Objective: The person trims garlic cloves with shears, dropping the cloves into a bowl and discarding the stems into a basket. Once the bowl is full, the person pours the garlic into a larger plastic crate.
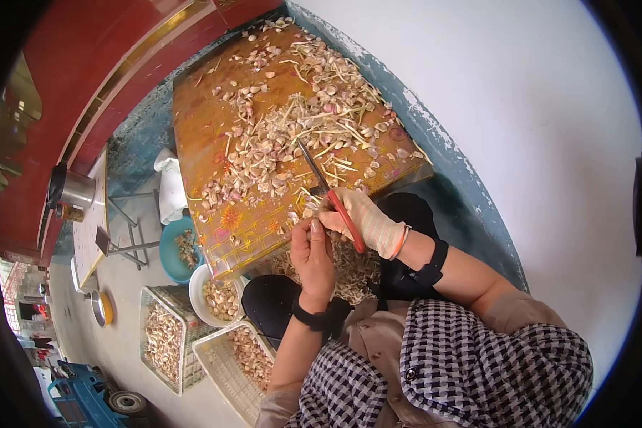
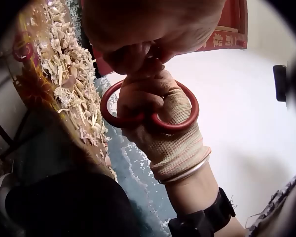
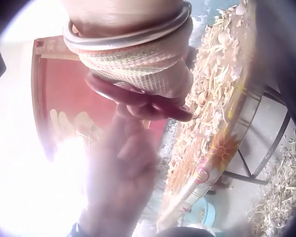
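The person's right hand (image 1: 364, 217), in a cream knitted glove (image 1: 386, 230), grips the red-handled metal scissors (image 1: 345, 216), blades slanting to 11 o'clock over the loose heap of pale, pink-tinged garlic cloves and stalks (image 1: 260, 146). The bare left hand (image 1: 314, 264) is at 8 o'clock from it, fingers bent in, and the two hands meet at the fingertips. Those fingertips hide whatever lies between, so I can't tell whether the left pinches anything. My worry is a nick: should the blades swing back toward 7 o'clock while the fingers are bunched, nothing shields that bare thumb. A careless sweep could also push cloves off the yellow-brown patterned tabletop (image 1: 196, 128), perhaps missing the round white plastic bucket (image 1: 196, 292) at the left hand's 8 o'clock.
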Demonstrator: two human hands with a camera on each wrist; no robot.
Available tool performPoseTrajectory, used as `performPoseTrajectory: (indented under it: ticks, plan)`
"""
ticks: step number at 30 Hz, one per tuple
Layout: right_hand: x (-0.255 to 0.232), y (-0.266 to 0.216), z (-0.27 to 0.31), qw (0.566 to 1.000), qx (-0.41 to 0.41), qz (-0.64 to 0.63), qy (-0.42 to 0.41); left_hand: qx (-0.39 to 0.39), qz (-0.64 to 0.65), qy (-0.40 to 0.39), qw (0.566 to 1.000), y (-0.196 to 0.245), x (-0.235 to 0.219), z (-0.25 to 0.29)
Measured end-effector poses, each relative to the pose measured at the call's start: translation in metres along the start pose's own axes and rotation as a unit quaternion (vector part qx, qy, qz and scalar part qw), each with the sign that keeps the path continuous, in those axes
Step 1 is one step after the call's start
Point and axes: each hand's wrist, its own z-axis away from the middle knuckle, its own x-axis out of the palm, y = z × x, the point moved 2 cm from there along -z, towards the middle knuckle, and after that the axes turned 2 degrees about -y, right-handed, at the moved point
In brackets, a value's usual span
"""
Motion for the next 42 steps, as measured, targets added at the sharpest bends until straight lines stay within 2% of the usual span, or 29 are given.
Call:
performPoseTrajectory:
  ticks: [1, 4, 7, 9, 11, 12, 13, 14, 15, 17, 18, 19, 21, 22, 23, 25, 26, 27, 28, 29, 30, 33, 34, 36, 38, 39, 40, 41, 42]
  plan:
    - [0.004, 0.0, -0.001, 1.0, 0.0, 0.0, -0.006, 0.01, 0.017, 0.022, 1.0, -0.002, 0.001, 0.0]
    - [0.008, -0.013, 0.002, 0.99, -0.064, 0.107, 0.069, -0.011, 0.013, 0.053, 0.998, 0.004, 0.002, 0.003]
    - [0.012, -0.004, -0.004, 0.999, -0.026, 0.015, 0.046, 0.007, 0.009, 0.065, 0.998, 0.003, -0.001, 0.002]
    - [0.013, 0.004, -0.006, 0.999, 0.007, 0.017, 0.029, 0.018, -0.011, 0.074, 0.997, 0.009, -0.002, -0.002]
    - [0.018, 0.016, -0.004, 0.999, 0.036, 0.017, 0.015, 0.108, -0.03, 0.102, 0.988, 0.04, -0.007, -0.014]
    - [0.025, 0.03, 0.005, 0.994, 0.09, -0.063, -0.01, 0.108, -0.032, 0.101, 0.988, 0.052, -0.014, -0.023]
    - [0.026, 0.028, 0.007, 0.98, 0.139, -0.135, -0.041, 0.048, 0.017, 0.116, 0.992, 0.063, -0.023, -0.036]
    - [0.02, 0.02, 0.011, 0.981, 0.159, -0.059, -0.097, -0.01, 0.064, 0.132, 0.989, 0.071, -0.034, -0.047]
    - [0.018, 0.025, 0.008, 0.98, 0.155, -0.059, -0.107, -0.003, 0.059, 0.139, 0.988, 0.067, -0.051, -0.058]
    - [0.011, 0.041, 0.001, 0.991, 0.032, 0.119, -0.054, -0.128, 0.223, 0.15, 0.954, 0.034, -0.089, -0.085]
    - [0.004, 0.057, -0.007, 0.994, 0.046, 0.077, -0.055, -0.149, 0.177, 0.144, 0.962, 0.029, -0.099, -0.096]
    - [-0.002, 0.048, -0.007, 0.997, 0.069, 0.004, -0.046, -0.148, 0.174, 0.145, 0.963, 0.022, -0.107, -0.111]
    - [-0.015, 0.05, -0.019, 0.999, 0.016, 0.039, -0.001, -0.227, 0.067, 0.134, 0.962, 0.003, -0.121, -0.143]
    - [-0.019, 0.027, -0.015, 0.999, 0.043, -0.025, -0.012, -0.226, 0.034, 0.12, 0.966, -0.008, -0.129, -0.16]
    - [-0.026, 0.028, -0.021, 0.997, 0.068, -0.009, -0.028, -0.226, 0.034, 0.121, 0.966, -0.015, -0.132, -0.173]
    - [-0.033, 0.022, -0.023, 0.999, 0.034, -0.008, 0.005, -0.158, -0.089, 0.063, 0.981, -0.017, -0.128, -0.197]
    - [-0.036, 0.022, -0.025, 0.999, 0.035, -0.009, 0.007, -0.158, -0.16, 0.04, 0.973, -0.018, -0.127, -0.206]
    - [-0.039, 0.021, -0.028, 0.999, 0.026, 0.01, 0.017, -0.16, -0.161, 0.039, 0.973, -0.02, -0.125, -0.21]
    - [-0.042, 0.02, -0.031, 0.999, 0.018, 0.029, 0.027, -0.122, -0.298, 0.019, 0.947, -0.019, -0.122, -0.213]
    - [-0.044, 0.023, -0.033, 0.999, 0.022, 0.017, 0.033, -0.082, -0.428, -0.002, 0.9, -0.02, -0.12, -0.214]
    - [-0.047, 0.023, -0.036, 0.999, 0.024, 0.033, 0.021, -0.102, -0.458, -0.015, 0.883, -0.024, -0.126, -0.216]
    - [-0.046, 0.024, -0.044, 0.999, 0.016, 0.038, 0.019, -0.121, -0.435, -0.005, 0.892, -0.032, -0.141, -0.183]
    - [-0.046, 0.022, -0.049, 0.996, 0.002, 0.091, 0.011, -0.164, -0.383, 0.007, 0.909, -0.016, -0.128, -0.166]
    - [-0.041, 0.011, -0.057, 0.975, -0.057, 0.215, 0.017, -0.184, -0.342, 0.022, 0.921, -0.011, -0.129, -0.143]
    - [-0.036, 0.02, -0.077, 0.971, -0.074, 0.227, 0.013, -0.201, -0.253, 0.051, 0.945, -0.018, -0.145, -0.13]
    - [-0.033, 0.02, -0.086, 0.966, -0.093, 0.239, 0.014, -0.2, -0.252, 0.055, 0.945, -0.018, -0.149, -0.125]
    - [-0.028, -0.002, -0.085, 0.936, -0.111, 0.334, 0.019, -0.206, -0.185, 0.071, 0.958, -0.019, -0.152, -0.121]
    - [-0.02, -0.013, -0.091, 0.935, -0.112, 0.336, 0.016, -0.21, -0.118, 0.087, 0.967, -0.019, -0.154, -0.117]
    - [-0.01, -0.023, -0.097, 0.925, -0.117, 0.362, 0.009, -0.208, -0.115, 0.09, 0.967, -0.019, -0.157, -0.113]
